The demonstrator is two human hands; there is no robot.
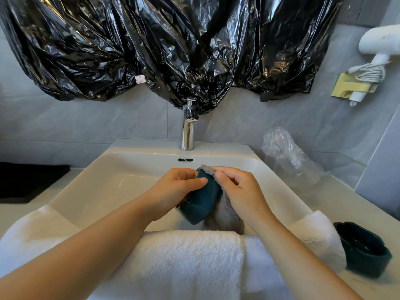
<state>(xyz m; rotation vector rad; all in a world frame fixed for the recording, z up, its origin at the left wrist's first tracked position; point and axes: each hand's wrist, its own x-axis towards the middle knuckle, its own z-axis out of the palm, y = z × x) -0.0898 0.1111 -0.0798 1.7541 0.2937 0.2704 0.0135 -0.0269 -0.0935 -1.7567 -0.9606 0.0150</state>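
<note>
I am counting two teal cups, one gray cloth (227, 211). Over the sink (97, 182), my left hand (173, 191) is gripping the first cup (201, 202); my right hand (240, 191) is pinching the cloth against it. The second cup (363, 250) is resting on the tabletop (337, 198).

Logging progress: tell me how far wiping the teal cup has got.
Done: a second teal piece sits on the counter at right, whether wiped I cannot tell. In hand: the left hand holds the teal cup over the sink while the right hand pinches the grey cloth against it. Left: finishing and setting it down.
</note>
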